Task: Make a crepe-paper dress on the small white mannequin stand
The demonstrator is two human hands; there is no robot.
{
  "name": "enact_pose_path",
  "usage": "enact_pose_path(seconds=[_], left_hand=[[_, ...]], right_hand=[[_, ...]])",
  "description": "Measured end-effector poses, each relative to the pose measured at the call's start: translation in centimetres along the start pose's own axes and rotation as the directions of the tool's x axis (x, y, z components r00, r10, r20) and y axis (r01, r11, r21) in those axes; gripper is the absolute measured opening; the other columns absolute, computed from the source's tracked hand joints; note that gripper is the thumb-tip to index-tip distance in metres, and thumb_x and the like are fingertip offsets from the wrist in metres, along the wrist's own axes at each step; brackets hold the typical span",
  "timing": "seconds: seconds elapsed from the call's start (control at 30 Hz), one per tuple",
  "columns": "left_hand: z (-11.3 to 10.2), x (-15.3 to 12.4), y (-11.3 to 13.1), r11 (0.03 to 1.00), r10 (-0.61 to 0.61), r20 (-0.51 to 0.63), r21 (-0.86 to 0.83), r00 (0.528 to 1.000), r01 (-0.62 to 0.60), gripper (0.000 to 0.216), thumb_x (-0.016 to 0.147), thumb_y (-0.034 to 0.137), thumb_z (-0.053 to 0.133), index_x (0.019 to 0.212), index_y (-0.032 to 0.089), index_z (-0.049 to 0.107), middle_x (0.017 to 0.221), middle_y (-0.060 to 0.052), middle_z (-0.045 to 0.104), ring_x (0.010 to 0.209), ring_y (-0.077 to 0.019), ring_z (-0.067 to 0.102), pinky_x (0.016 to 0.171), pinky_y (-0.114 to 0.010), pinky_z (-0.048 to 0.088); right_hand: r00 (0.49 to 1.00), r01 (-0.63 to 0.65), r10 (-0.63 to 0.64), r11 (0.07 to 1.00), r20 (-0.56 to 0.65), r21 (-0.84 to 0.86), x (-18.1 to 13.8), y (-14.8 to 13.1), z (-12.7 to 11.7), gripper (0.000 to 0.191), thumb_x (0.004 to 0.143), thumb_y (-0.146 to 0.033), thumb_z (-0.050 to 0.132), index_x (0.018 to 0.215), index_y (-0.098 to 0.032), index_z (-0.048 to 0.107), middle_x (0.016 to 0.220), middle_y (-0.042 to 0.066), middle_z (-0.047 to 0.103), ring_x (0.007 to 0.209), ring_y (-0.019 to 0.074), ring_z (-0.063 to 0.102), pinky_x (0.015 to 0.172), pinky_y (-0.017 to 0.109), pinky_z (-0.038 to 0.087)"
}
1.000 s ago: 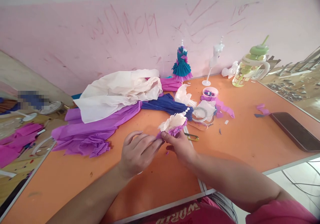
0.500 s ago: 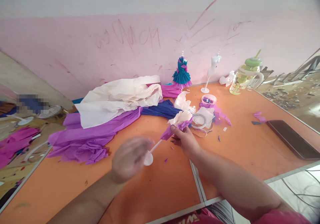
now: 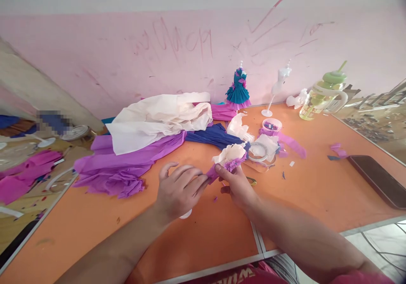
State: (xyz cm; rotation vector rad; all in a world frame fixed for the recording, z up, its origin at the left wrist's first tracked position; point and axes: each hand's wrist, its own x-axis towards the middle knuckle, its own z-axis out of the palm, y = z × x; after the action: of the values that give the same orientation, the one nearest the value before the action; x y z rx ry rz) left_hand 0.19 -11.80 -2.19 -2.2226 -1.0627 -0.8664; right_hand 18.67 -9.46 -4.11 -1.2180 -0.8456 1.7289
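Observation:
My right hand (image 3: pixel 237 185) pinches a small mannequin stand dressed in cream and purple crepe paper (image 3: pixel 229 158), holding it tilted just above the orange table (image 3: pixel 317 191). My left hand (image 3: pixel 179 189) is at the lower purple end of the paper dress, fingertips closed on it; the stand's white round base (image 3: pixel 186 214) peeks out under that hand. Small purple scraps lie on the table below both hands.
Sheets of cream (image 3: pixel 158 121), purple (image 3: pixel 127 165) and blue crepe paper (image 3: pixel 215 135) lie behind. A tape roll (image 3: pixel 258 152), a small cup (image 3: pixel 272 124), a finished teal dress figure (image 3: pixel 237 90), a bare white mannequin (image 3: pixel 279 85), a green-lidded bottle (image 3: pixel 323 93) and a dark phone (image 3: pixel 377 180) stand around.
My left hand swung away from the dress, exposing the stand's stem and base, then came back onto its lower end. My right hand kept its hold throughout.

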Motion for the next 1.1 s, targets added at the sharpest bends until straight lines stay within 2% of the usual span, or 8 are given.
enact_pose_path(seconds=[0.17,0.3,0.4,0.6,0.83,1.1], left_hand=[[-0.2,-0.3,-0.1,0.994,0.104,-0.02,0.045,0.994,-0.103,0.014,0.08,0.016,0.075,0.09,0.024,0.069,0.082,0.004,0.074,0.081,-0.0167,0.069,0.103,-0.045,0.033],[0.1,-0.3,0.1,0.995,0.081,0.012,0.064,0.997,-0.081,0.012,0.082,0.025,0.075,0.092,0.024,0.069,0.082,0.002,0.074,0.079,-0.0175,0.067,0.1,-0.043,0.037],[0.5,-0.4,0.0,0.995,0.069,-0.014,0.07,0.998,-0.068,0.012,0.08,0.021,0.076,0.087,0.023,0.067,0.077,0.002,0.072,0.075,-0.0163,0.066,0.096,-0.041,0.038],[0.5,-0.6,-0.1,0.99,0.09,-0.019,0.107,0.996,-0.087,0.016,0.079,0.019,0.078,0.092,0.025,0.07,0.079,0.003,0.074,0.077,-0.0168,0.067,0.094,-0.042,0.038],[-0.1,-0.9,-0.1,0.98,0.169,-0.044,0.111,0.985,-0.163,0.018,0.078,0.016,0.077,0.093,0.024,0.071,0.079,0.002,0.074,0.076,-0.0159,0.068,0.095,-0.041,0.042],[-0.4,-1.3,-0.1,0.975,0.201,0.071,0.087,0.977,-0.207,0.015,0.083,0.021,0.074,0.097,0.024,0.07,0.089,0.0,0.073,0.083,-0.0178,0.066,0.095,-0.039,0.046]], right_hand=[[1.0,-0.01,0.01,0.999,-0.012,0.038,0.1,0.1,-0.1,0.05,0.069,-0.058,0.078,0.097,-0.025,0.053,0.094,0.001,0.059,0.08,0.0148,0.051,0.049,0.02,0.042],[1.0,-0.018,0.019,0.998,-0.01,0.055,-0.1,-0.1,0.0,0.051,0.069,-0.058,0.079,0.098,-0.025,0.053,0.095,0.001,0.058,0.079,0.0143,0.049,0.049,0.02,0.041],[1.0,-0.018,0.019,0.999,-0.009,0.05,-0.2,-0.2,0.0,0.051,0.069,-0.057,0.079,0.099,-0.026,0.053,0.096,0.001,0.058,0.08,0.0144,0.049,0.049,0.02,0.04],[1.0,-0.019,0.02,0.999,-0.016,0.033,-0.5,-0.1,0.2,0.05,0.069,-0.058,0.079,0.098,-0.025,0.054,0.094,0.001,0.058,0.079,0.0144,0.05,0.049,0.02,0.04],[1.0,-0.01,0.011,0.999,-0.022,0.039,-0.5,-0.2,0.2,0.051,0.069,-0.057,0.078,0.1,-0.026,0.053,0.092,0.0,0.057,0.078,0.0138,0.05,0.048,0.02,0.039],[1.0,-0.008,0.008,1.0,-0.01,0.016,0.0,0.0,-0.1,0.053,0.069,-0.056,0.078,0.104,-0.025,0.052,0.095,0.001,0.058,0.079,0.0142,0.05,0.049,0.021,0.041]])
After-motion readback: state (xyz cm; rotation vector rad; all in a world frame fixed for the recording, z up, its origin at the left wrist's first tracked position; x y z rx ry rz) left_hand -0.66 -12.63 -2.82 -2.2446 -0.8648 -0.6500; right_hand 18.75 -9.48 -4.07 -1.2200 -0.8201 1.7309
